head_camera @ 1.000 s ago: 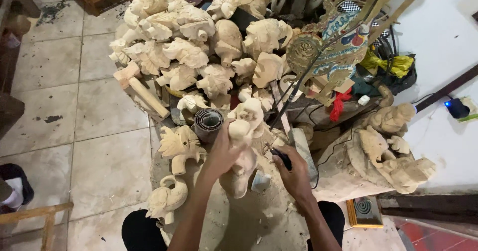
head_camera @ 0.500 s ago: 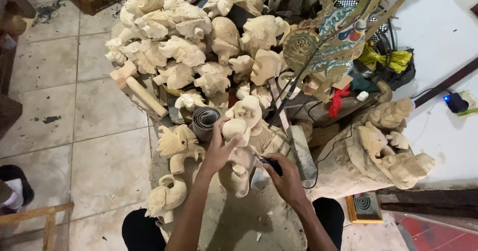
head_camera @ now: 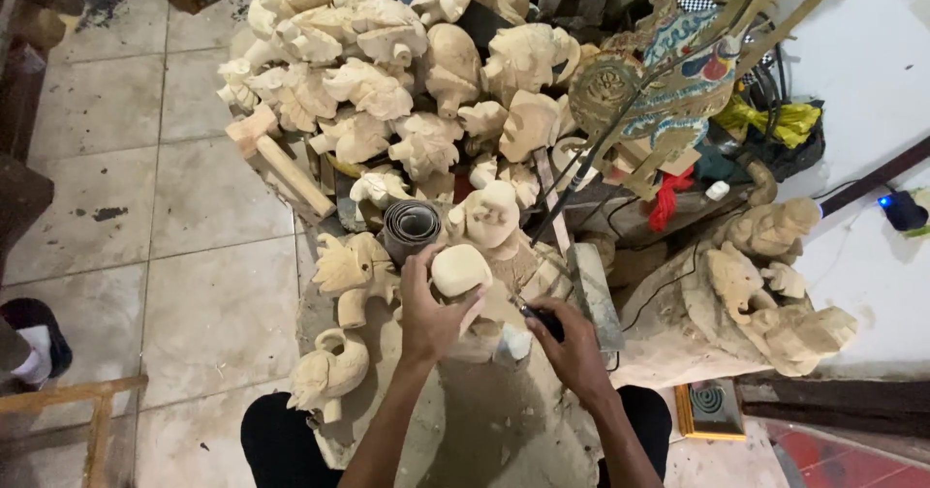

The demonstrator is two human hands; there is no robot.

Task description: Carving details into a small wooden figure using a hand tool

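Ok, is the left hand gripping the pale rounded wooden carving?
Yes, the left hand wraps its fingers around the pale rounded wooden carving, holding it up.

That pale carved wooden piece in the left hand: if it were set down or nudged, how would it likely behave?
The carved wooden piece looks rigid, solid wood, so it should not flex. Its rounded top suggests it may roll or tip if laid down. The left hand holds it alone, so it is probably fairly light. Thin carved details could chip.

I see 2 hands (head_camera: pixel 504 328) hemmed in: pile of carvings (head_camera: pixel 387 91) ahead, bird carving (head_camera: pixel 329 372) left, stone block (head_camera: pixel 591 289) right. Tiled floor (head_camera: pixel 194 285) at left gives passage.
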